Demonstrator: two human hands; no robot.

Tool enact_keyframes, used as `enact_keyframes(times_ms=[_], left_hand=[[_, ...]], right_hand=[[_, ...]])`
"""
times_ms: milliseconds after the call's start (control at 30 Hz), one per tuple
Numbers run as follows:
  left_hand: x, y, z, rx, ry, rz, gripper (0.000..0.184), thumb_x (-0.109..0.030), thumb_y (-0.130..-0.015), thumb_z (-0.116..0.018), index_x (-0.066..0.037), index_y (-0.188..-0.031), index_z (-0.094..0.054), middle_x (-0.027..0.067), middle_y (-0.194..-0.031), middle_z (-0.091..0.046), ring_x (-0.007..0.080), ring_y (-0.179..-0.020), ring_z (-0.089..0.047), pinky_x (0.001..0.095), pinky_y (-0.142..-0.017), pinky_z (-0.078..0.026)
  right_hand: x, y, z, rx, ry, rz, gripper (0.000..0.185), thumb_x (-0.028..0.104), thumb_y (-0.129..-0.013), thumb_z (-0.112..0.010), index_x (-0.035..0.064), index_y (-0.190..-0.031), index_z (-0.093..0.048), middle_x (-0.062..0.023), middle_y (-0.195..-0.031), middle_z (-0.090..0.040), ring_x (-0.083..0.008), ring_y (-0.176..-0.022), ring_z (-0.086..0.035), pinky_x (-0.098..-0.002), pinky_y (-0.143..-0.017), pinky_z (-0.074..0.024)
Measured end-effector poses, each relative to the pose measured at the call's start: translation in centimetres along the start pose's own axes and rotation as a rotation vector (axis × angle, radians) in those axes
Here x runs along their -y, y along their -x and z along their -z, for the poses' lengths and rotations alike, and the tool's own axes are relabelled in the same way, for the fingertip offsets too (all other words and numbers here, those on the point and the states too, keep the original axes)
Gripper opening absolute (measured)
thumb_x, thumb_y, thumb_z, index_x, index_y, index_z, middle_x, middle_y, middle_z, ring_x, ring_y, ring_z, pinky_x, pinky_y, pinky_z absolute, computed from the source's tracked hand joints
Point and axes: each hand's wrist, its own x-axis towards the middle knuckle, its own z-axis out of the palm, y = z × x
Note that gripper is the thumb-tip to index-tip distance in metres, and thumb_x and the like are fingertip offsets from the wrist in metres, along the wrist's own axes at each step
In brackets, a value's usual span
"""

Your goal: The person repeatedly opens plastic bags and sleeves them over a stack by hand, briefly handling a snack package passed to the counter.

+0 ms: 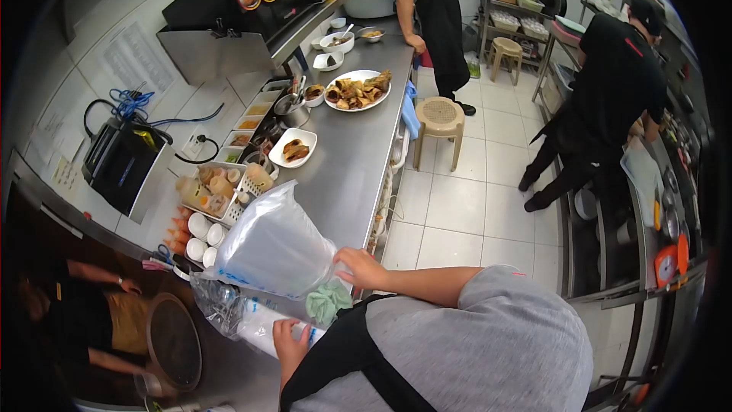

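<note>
My hands are apart: left hand (292, 345) on the white plastic packet (258, 325), right hand (361, 267) at the clear plastic bags' (268, 243) near edge, green cloth (329, 302) between — whether either grips, I can't tell. I seem to be handling packaging; next calls for a sure pinch.

Cloth (328, 303) was pale green, plastic bags (267, 236) were milky with blue print, apron (347, 343) was black, T-shirt (473, 336) was heathered grey; squeeze bottles (179, 235) were orange-red, plastic stools (440, 112) were beige, floor tiles (452, 210) were white
</note>
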Motion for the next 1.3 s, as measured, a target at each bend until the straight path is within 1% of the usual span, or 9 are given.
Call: enact_keyframes(times_ms=[300,467,600,667,800,867,967,1100,1300], left_hand=[[2.6,1.2,2.5,0.018,-0.145,0.015,0.008,-0.009,-0.080,-0.065,-0.002,-0.084,-0.062,0.0130,-0.085,-0.058,0.0330,-0.082,-0.057,0.0385,-0.073,-0.046],[-0.6,0.4,5.8,-0.259,0.163,0.169,0.007,-0.007,-0.087,-0.057,0.000,-0.088,-0.059,0.0123,-0.081,-0.060,0.0248,-0.073,-0.058,0.0333,-0.068,-0.046],[-6.7,0.1,9.3,-0.134,0.268,0.105,0.009,-0.008,-0.095,-0.047,-0.002,-0.093,-0.055,0.0014,-0.078,-0.055,0.0086,-0.074,-0.050,0.0243,-0.069,-0.042],[-6.4,0.1,10.2,-0.130,0.486,0.102,0.009,-0.007,-0.095,-0.047,-0.002,-0.095,-0.054,0.0020,-0.083,-0.055,0.0097,-0.077,-0.051,0.0241,-0.072,-0.041],[-9.1,-1.1,13.3,-0.199,1.051,0.105,0.010,-0.012,-0.095,-0.046,-0.004,-0.101,-0.049,-0.0005,-0.090,-0.050,0.0077,-0.083,-0.049,0.0224,-0.075,-0.040],[-10.2,-1.7,14.3,-0.217,1.173,0.170,0.014,-0.017,-0.094,-0.049,-0.006,-0.102,-0.047,-0.0007,-0.088,-0.048,0.0072,-0.085,-0.049,0.0222,-0.076,-0.040],[-10.4,-2.7,13.9,-0.302,1.110,0.082,0.018,-0.019,-0.096,-0.048,-0.006,-0.108,-0.046,-0.0005,-0.087,-0.049,0.0067,-0.083,-0.048,0.0209,-0.076,-0.040],[-12.4,-4.1,13.4,-0.343,0.792,0.001,0.024,-0.018,-0.095,-0.052,-0.006,-0.115,-0.044,-0.0004,-0.090,-0.052,0.0048,-0.080,-0.047,0.0193,-0.073,-0.038],[-9.3,-4.2,13.9,-0.432,0.945,0.098,0.012,-0.010,-0.096,-0.051,-0.003,-0.094,-0.061,0.0027,-0.103,-0.058,0.0055,-0.086,-0.052,0.0219,-0.077,-0.042]], right_hand=[[1.6,-0.3,-1.7,0.397,0.233,0.281,0.014,0.030,-0.082,-0.064,0.0175,-0.088,-0.062,-0.0020,-0.089,-0.053,-0.0205,-0.085,-0.054,-0.0393,-0.073,-0.0351],[6.9,-2.7,-0.5,0.359,-0.009,0.162,0.044,0.033,-0.074,-0.073,0.0146,-0.108,-0.054,-0.0044,-0.105,-0.053,-0.0253,-0.104,-0.054,-0.0423,-0.083,-0.0377],[15.0,-5.2,1.0,0.236,-0.130,0.429,0.047,0.026,-0.076,-0.073,0.0138,-0.117,-0.053,-0.0056,-0.116,-0.053,-0.0252,-0.110,-0.053,-0.0413,-0.088,-0.0386],[16.6,-6.6,1.6,0.224,-0.150,0.553,0.047,0.023,-0.077,-0.073,0.0132,-0.118,-0.054,-0.0064,-0.120,-0.053,-0.0247,-0.115,-0.051,-0.0405,-0.091,-0.0385],[18.3,-9.8,2.8,0.664,-0.870,0.169,0.014,0.010,-0.086,-0.067,0.0057,-0.098,-0.064,-0.0018,-0.095,-0.064,-0.0111,-0.092,-0.060,-0.0276,-0.079,-0.0454],[19.1,-10.4,2.9,0.620,-0.994,0.126,0.010,0.012,-0.091,-0.062,0.0035,-0.095,-0.064,0.0008,-0.081,-0.063,-0.0049,-0.076,-0.056,-0.0232,-0.067,-0.0459],[20.4,-10.8,3.5,0.579,-0.922,-0.034,0.013,0.016,-0.092,-0.061,0.0031,-0.092,-0.063,0.0007,-0.074,-0.061,-0.0081,-0.062,-0.050,-0.0258,-0.058,-0.0427],[20.6,-11.2,4.3,0.348,-0.670,0.111,0.015,0.016,-0.090,-0.063,0.0019,-0.087,-0.064,-0.0006,-0.068,-0.057,-0.0075,-0.058,-0.046,-0.0259,-0.054,-0.0401],[19.4,-11.6,6.0,0.373,-0.646,0.131,0.024,0.020,-0.087,-0.066,-0.0006,-0.077,-0.062,-0.0047,-0.065,-0.052,-0.0090,-0.058,-0.044,-0.0267,-0.054,-0.0389]])
